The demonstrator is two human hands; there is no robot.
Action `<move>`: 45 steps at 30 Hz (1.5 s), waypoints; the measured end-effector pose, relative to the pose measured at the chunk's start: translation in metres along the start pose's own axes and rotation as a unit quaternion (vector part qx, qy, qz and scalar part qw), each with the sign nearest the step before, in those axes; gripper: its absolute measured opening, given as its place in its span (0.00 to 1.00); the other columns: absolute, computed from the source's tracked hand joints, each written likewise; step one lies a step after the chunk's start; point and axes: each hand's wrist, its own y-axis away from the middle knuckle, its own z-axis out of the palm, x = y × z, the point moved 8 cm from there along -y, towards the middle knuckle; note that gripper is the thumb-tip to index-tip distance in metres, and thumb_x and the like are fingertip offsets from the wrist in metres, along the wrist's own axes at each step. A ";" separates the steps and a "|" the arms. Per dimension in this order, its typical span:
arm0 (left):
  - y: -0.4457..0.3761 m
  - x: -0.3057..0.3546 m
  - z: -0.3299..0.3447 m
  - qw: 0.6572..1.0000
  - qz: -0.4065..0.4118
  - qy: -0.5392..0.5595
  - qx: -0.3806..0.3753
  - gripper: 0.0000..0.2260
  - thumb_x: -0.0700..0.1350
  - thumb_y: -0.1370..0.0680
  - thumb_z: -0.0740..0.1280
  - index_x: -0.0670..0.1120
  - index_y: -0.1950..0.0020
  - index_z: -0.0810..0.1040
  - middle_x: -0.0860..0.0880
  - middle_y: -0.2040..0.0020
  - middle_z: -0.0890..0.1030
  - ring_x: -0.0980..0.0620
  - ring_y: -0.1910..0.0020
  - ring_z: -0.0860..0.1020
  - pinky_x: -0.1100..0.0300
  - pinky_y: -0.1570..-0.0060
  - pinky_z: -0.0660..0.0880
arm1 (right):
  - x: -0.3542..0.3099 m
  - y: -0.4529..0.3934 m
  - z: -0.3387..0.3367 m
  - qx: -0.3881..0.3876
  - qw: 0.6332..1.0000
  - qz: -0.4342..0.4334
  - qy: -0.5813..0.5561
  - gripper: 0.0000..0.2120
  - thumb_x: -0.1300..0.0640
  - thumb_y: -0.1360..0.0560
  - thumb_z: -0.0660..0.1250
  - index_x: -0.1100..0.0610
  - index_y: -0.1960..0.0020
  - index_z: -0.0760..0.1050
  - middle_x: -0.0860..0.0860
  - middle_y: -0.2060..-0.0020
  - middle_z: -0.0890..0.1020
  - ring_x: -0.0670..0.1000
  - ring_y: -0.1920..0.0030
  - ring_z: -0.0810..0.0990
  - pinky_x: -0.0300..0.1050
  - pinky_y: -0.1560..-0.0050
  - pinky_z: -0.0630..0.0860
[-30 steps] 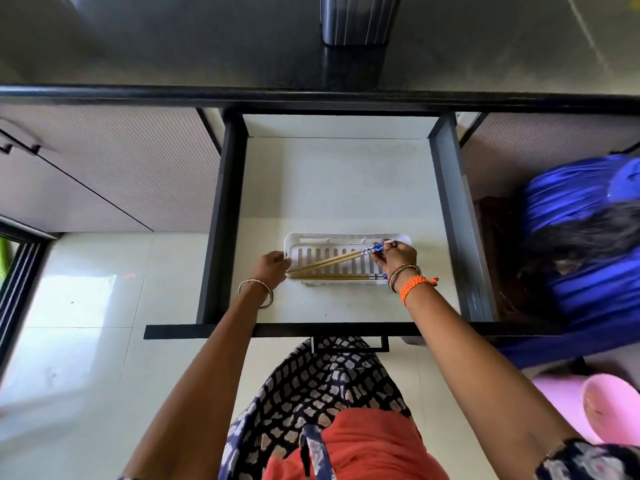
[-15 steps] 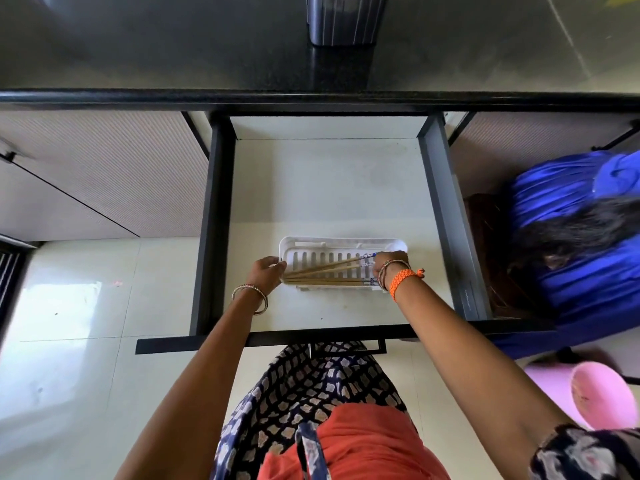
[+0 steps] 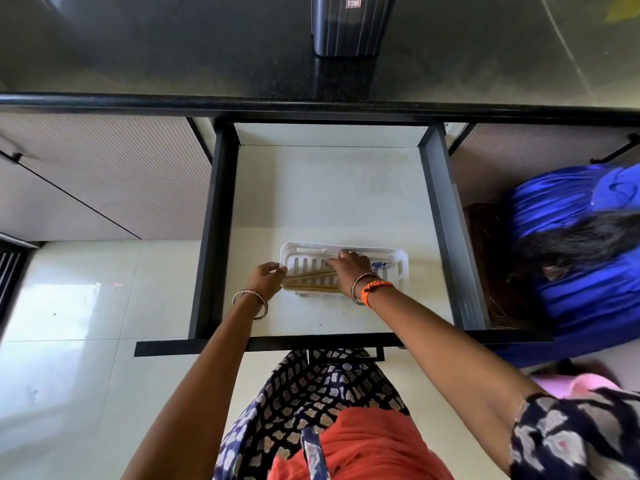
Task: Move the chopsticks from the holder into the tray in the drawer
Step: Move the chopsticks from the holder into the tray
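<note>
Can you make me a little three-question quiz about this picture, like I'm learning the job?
1. True or false: the white tray sits inside the open drawer.
2. Which hand touches the tray's left end? A) left hand B) right hand
3. Fill in: the dark holder stands on the ____, behind the drawer.

Key:
1. True; it rests on the drawer floor, near the front.
2. A; the right hand reaches over the middle of the tray, above the chopsticks lying in it.
3. Countertop.
</note>
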 end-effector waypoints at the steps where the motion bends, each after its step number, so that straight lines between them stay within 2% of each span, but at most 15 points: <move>1: 0.000 -0.001 0.000 1.000 -0.003 0.003 0.000 0.10 0.42 0.23 0.63 0.38 0.46 0.77 0.41 0.59 0.77 0.44 0.54 0.76 0.43 0.38 0.73 | 0.000 0.001 0.002 -0.005 1.000 0.000 0.008 0.27 0.70 0.26 0.58 0.51 0.31 0.69 0.58 0.34 0.70 0.60 0.32 0.68 0.55 0.32 0.65; 6: 0.006 0.003 0.002 1.000 -0.007 0.020 0.002 0.10 0.40 0.22 0.62 0.36 0.45 0.76 0.41 0.58 0.77 0.48 0.61 0.76 0.51 0.47 0.76 | 0.004 0.008 0.011 -0.023 1.000 -0.001 -0.012 0.28 0.72 0.27 0.56 0.49 0.35 0.73 0.56 0.37 0.72 0.59 0.34 0.70 0.57 0.33 0.65; 9: 0.015 0.005 0.004 0.999 -0.021 0.030 0.001 0.15 0.41 0.22 0.62 0.36 0.37 0.71 0.41 0.55 0.77 0.48 0.57 0.76 0.56 0.51 0.76 | 0.003 0.017 0.005 -0.018 0.999 -0.005 -0.030 0.29 0.74 0.28 0.55 0.49 0.35 0.73 0.56 0.36 0.72 0.59 0.34 0.71 0.56 0.33 0.66; 11: 0.025 0.010 0.004 1.000 -0.029 -0.003 0.006 0.17 0.42 0.22 0.61 0.38 0.34 0.68 0.40 0.51 0.76 0.46 0.53 0.74 0.59 0.57 0.74 | -0.003 0.020 -0.012 0.007 0.999 -0.024 -0.039 0.26 0.72 0.27 0.56 0.50 0.36 0.75 0.56 0.39 0.73 0.58 0.37 0.73 0.49 0.42 0.71; 13: 0.034 0.031 -0.002 0.998 -0.003 -0.060 0.028 0.18 0.40 0.22 0.60 0.38 0.33 0.65 0.41 0.56 0.77 0.46 0.59 0.73 0.58 0.61 0.71 | -0.009 0.023 -0.046 0.050 0.996 -0.041 -0.055 0.23 0.70 0.28 0.56 0.51 0.40 0.77 0.54 0.41 0.76 0.57 0.40 0.76 0.45 0.49 0.72; 15: 0.036 0.078 -0.012 0.991 0.077 -0.088 0.063 0.17 0.35 0.23 0.59 0.36 0.33 0.64 0.34 0.51 0.79 0.41 0.62 0.75 0.57 0.59 0.68 | -0.011 0.022 -0.100 0.112 0.989 -0.053 -0.080 0.20 0.69 0.28 0.57 0.51 0.44 0.79 0.52 0.43 0.80 0.56 0.42 0.78 0.46 0.47 0.76; 17: 0.037 0.145 -0.018 0.975 0.172 -0.113 0.088 0.15 0.33 0.23 0.58 0.37 0.36 0.68 0.33 0.43 0.78 0.36 0.49 0.78 0.57 0.55 0.69 | -0.006 0.012 -0.164 0.198 0.969 -0.062 -0.132 0.17 0.66 0.28 0.58 0.52 0.48 0.82 0.52 0.46 0.84 0.56 0.44 0.81 0.50 0.45 0.78; 23: 0.062 0.365 -0.009 0.900 0.400 -0.112 0.132 0.13 0.38 0.25 0.60 0.41 0.41 0.75 0.40 0.47 0.82 0.45 0.49 0.80 0.53 0.45 0.75 | 0.032 -0.036 -0.354 0.373 0.894 -0.060 -0.241 0.14 0.68 0.30 0.61 0.58 0.57 0.84 0.55 0.58 0.87 0.53 0.54 0.84 0.42 0.51 0.79; 27: 0.055 0.463 0.003 0.866 0.449 -0.166 0.148 0.15 0.35 0.24 0.59 0.42 0.38 0.73 0.44 0.43 0.80 0.51 0.45 0.78 0.65 0.45 0.71 | 0.073 -0.081 -0.447 0.464 0.826 0.007 -0.319 0.14 0.68 0.28 0.60 0.63 0.52 0.83 0.58 0.53 0.86 0.55 0.49 0.83 0.40 0.44 0.75; 29: 0.036 0.495 0.008 0.846 0.465 -0.202 0.168 0.16 0.35 0.25 0.60 0.42 0.37 0.72 0.43 0.42 0.79 0.46 0.44 0.78 0.63 0.46 0.70 | 0.095 -0.118 -0.474 0.472 0.809 0.047 -0.348 0.10 0.65 0.27 0.63 0.66 0.53 0.83 0.61 0.53 0.85 0.59 0.48 0.82 0.43 0.43 0.74; 31: 0.014 0.515 0.014 0.831 0.465 -0.249 0.179 0.18 0.37 0.24 0.60 0.43 0.34 0.71 0.42 0.40 0.78 0.44 0.43 0.76 0.59 0.44 0.71 | 0.108 -0.155 -0.485 0.449 0.813 0.073 -0.363 0.11 0.59 0.25 0.65 0.63 0.64 0.78 0.57 0.63 0.83 0.58 0.55 0.79 0.43 0.50 0.73; 34: -0.020 0.524 0.025 0.832 0.434 -0.307 0.156 0.17 0.42 0.22 0.59 0.45 0.33 0.69 0.42 0.39 0.77 0.44 0.43 0.76 0.54 0.43 0.72 | 0.111 -0.200 -0.488 0.397 0.829 0.081 -0.386 0.22 0.54 0.25 0.67 0.51 0.73 0.60 0.51 0.70 0.70 0.50 0.61 0.69 0.39 0.58 0.65; 38: -0.041 0.522 0.032 0.820 0.427 -0.357 0.136 0.14 0.44 0.20 0.57 0.45 0.37 0.73 0.43 0.36 0.74 0.45 0.34 0.71 0.55 0.39 0.70 | 0.112 -0.227 -0.491 0.373 0.799 0.065 -0.466 0.19 0.55 0.26 0.69 0.60 0.73 0.71 0.52 0.75 0.70 0.48 0.72 0.67 0.39 0.66 0.65; 42: -0.044 0.518 0.030 0.827 0.426 -0.344 0.128 0.15 0.43 0.20 0.54 0.48 0.36 0.73 0.41 0.29 0.69 0.46 0.26 0.62 0.53 0.35 0.67 | 0.115 -0.233 -0.491 0.365 0.783 0.044 -0.503 0.10 0.56 0.27 0.71 0.64 0.57 0.81 0.54 0.65 0.79 0.50 0.63 0.75 0.39 0.60 0.70; 45: -0.041 0.518 0.030 0.838 0.415 -0.334 0.119 0.16 0.43 0.20 0.53 0.49 0.34 0.72 0.40 0.26 0.64 0.38 0.37 0.74 0.55 0.50 0.72 | 0.119 -0.229 -0.493 0.386 0.772 0.048 -0.503 0.12 0.56 0.28 0.71 0.67 0.56 0.81 0.55 0.65 0.79 0.50 0.64 0.75 0.39 0.66 0.74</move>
